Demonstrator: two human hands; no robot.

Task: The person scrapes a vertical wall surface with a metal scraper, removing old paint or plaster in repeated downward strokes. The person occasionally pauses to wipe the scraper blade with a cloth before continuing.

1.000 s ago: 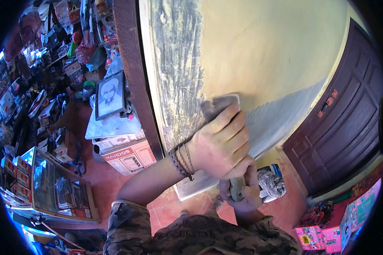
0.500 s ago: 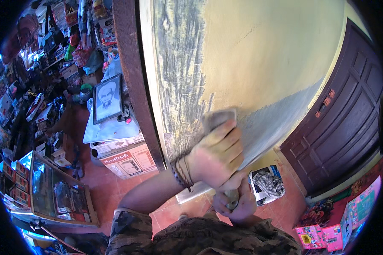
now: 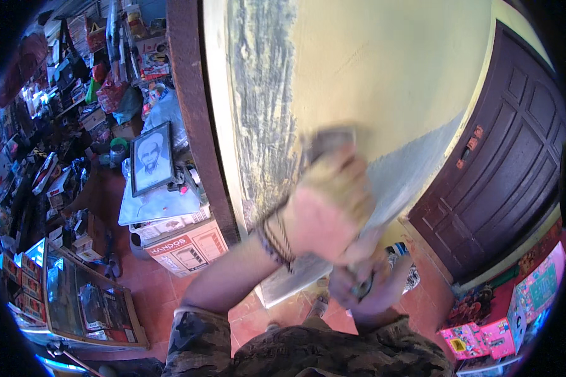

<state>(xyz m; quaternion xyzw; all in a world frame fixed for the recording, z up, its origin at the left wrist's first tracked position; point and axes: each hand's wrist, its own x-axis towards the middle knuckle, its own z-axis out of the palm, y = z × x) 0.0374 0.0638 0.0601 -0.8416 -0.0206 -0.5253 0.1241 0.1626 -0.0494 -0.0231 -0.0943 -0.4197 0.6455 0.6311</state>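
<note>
My left hand [image 3: 333,207], with cord bracelets at the wrist, is closed round a scraper [image 3: 329,139]. Its broad flat blade lies against or very near the wall and is smeared by motion. Below it my right hand [image 3: 383,289] is wrapped round what looks like the rounded lower end of the same handle. Left of the blade runs a rough grey strip of scraped wall [image 3: 264,94] with pale paint remnants. Smooth cream paint [image 3: 371,69] covers the wall to the right, above a grey lower band [image 3: 415,151].
A dark wooden door frame [image 3: 188,94] edges the wall. Left of it, a framed portrait [image 3: 151,157] leans above a cardboard box [image 3: 192,248], near a glass display case [image 3: 88,301]. At right are a brown door [image 3: 497,157] and pink boxes [image 3: 500,336]. A striped bundle [image 3: 412,276] lies on the floor.
The scraper and my left hand have moved up the wall and slightly right. My right hand has shifted right and a little up with the handle. The view has turned slightly.
</note>
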